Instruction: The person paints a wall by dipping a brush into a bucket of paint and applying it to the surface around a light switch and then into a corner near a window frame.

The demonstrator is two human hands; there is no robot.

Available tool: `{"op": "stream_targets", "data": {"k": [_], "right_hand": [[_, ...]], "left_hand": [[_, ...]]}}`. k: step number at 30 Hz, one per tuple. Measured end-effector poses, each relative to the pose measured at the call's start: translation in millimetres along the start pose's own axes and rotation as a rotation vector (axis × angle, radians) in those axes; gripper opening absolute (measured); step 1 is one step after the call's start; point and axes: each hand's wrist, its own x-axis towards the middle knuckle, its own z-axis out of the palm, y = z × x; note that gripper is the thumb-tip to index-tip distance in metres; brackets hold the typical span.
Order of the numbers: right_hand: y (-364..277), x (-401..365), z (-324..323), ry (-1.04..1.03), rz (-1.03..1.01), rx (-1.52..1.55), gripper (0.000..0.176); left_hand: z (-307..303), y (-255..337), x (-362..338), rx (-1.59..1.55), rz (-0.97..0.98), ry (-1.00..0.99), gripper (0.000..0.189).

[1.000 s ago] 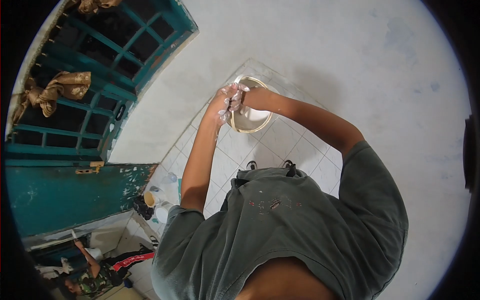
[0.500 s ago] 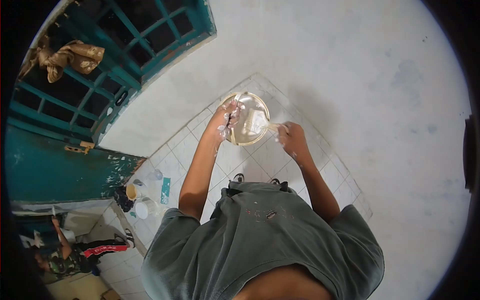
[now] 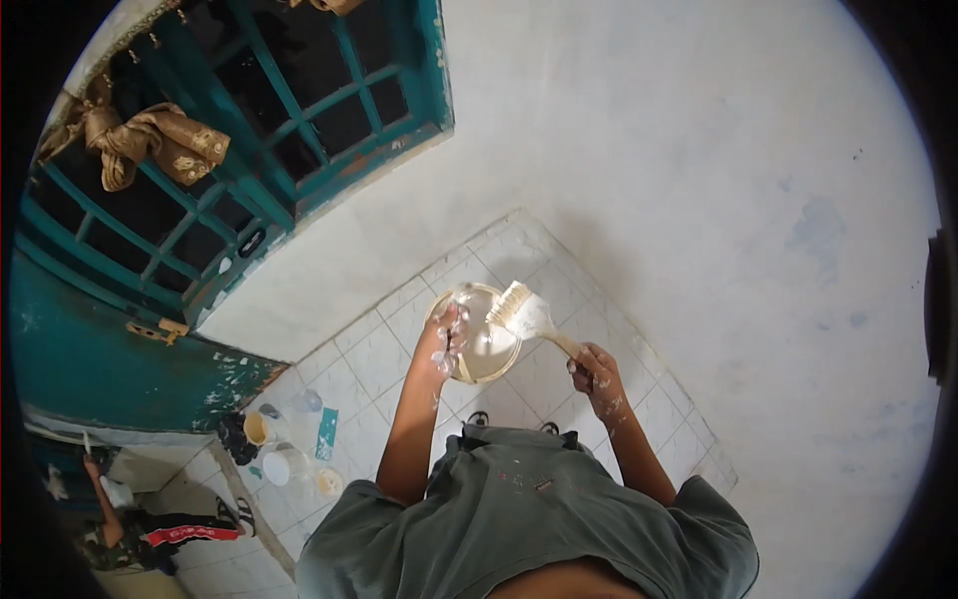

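A round paint bucket (image 3: 502, 357) hangs in front of my body, its inside pale with paint. My left hand (image 3: 447, 337), spotted with white paint, is closed on the bucket's handle at the left side of the opening. In the fingers of my right hand (image 3: 597, 379) is the handle of a wide paintbrush (image 3: 529, 317). White paint coats the brush, and its bristles point up and left over the bucket's right rim. Paint marks also show on my right hand and wrist.
White walls (image 3: 699, 200) meet in a corner above the tiled floor (image 3: 544, 374). Left are a teal door (image 3: 90, 349) and window frame (image 3: 429, 90). Containers (image 3: 281, 467) and a teal strip (image 3: 326, 433) lie on the floor. Another person (image 3: 130, 534) stands beyond the doorway.
The paintbrush has come up from inside the bucket to above its rim. My right hand has moved away from the bucket. Both hands and the bucket appear lower in the view.
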Motion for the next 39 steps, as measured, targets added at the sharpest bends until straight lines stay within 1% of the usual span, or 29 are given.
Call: {"op": "stream_targets", "data": {"k": [2,4,5,7,8,10,11,12,14,15,16,18,20,21,22,24,26,27,28,30,31,32,34,35,36,37,38,39], "right_hand": [[-1,9,3,-0.018,-0.01,0.013,0.022],[1,24,16,-0.087,0.015,0.183,0.022],[0,33,22,-0.088,0.0,0.179,0.022],[0,48,27,-0.285,0.165,0.23,0.02],[0,54,34,-0.277,0.154,0.238,0.02],[-5,67,46,-0.241,0.162,0.19,0.026],[-6,77,51,-0.233,0.16,0.252,0.03],[-7,89,53,-0.24,0.139,0.262,0.03],[-12,123,48,-0.349,0.059,0.228,0.03],[-17,140,43,-0.461,0.101,0.297,0.031],[-24,161,41,-0.468,0.092,0.294,0.031],[-41,194,43,-0.48,0.176,0.403,0.033],[-53,233,36,-0.499,0.188,0.372,0.033],[-63,252,34,-0.502,0.134,0.331,0.033],[-76,273,34,-0.507,0.075,0.289,0.034],[-106,311,35,-0.536,0.05,0.289,0.034],[-144,350,34,-0.523,-0.066,0.154,0.031],[-159,370,35,-0.495,-0.117,0.073,0.029],[-175,393,35,-0.52,-0.122,0.062,0.029],[-211,437,43,-0.422,-0.309,-0.222,0.027],[-231,450,53,-0.353,-0.368,-0.281,0.029],[-248,468,60,-0.364,-0.37,-0.298,0.029],[-281,504,72,-0.296,-0.613,-0.345,0.025],[-299,517,77,-0.301,-0.615,-0.357,0.025],[-318,525,84,-0.21,-0.668,-0.435,0.024],[-332,537,91,-0.118,-0.721,-0.509,0.024],[-342,551,95,-0.121,-0.721,-0.514,0.024],[-351,565,98,-0.043,-0.846,-0.617,0.024]], "left_hand": [[-7,5,5,-0.019,0.003,-0.026,0.025],[-17,22,11,0.002,-0.012,-0.007,0.025],[-22,30,17,0.004,-0.004,-0.02,0.025],[-29,38,28,0.002,-0.045,-0.044,0.024],[-32,42,36,0.013,-0.051,-0.054,0.024],[-32,49,53,0.021,-0.067,0.024,0.023],[-33,56,62,0.039,-0.063,0.013,0.023],[-34,61,71,0.037,-0.073,0.043,0.024],[-35,72,100,0.026,-0.083,0.101,0.024],[-37,75,117,0.036,-0.07,0.09,0.024],[-42,78,134,0.034,-0.084,0.071,0.025],[-41,75,162,0.023,-0.089,0.068,0.026],[-32,84,192,0.066,-0.056,0.14,0.026],[-23,90,205,0.041,-0.065,0.194,0.027],[-15,100,219,0.043,-0.038,0.197,0.027],[9,121,239,0.016,-0.002,0.208,0.026],[30,140,262,-0.01,0.081,0.19,0.024],[37,150,273,0.001,0.098,0.221,0.024],[42,159,282,0.013,0.117,0.257,0.024],[47,171,297,-0.02,0.143,0.274,0.024],[49,176,302,-0.032,0.146,0.249,0.023],[51,180,310,-0.046,0.149,0.217,0.023],[50,194,327,-0.05,0.157,0.171,0.025],[51,198,336,-0.029,0.16,0.134,0.026],[54,203,345,-0.036,0.163,0.132,0.026],[58,211,357,-0.019,0.154,0.189,0.027],[60,216,367,-0.003,0.142,0.247,0.027],[59,218,377,-0.009,0.144,0.245,0.027]]}}
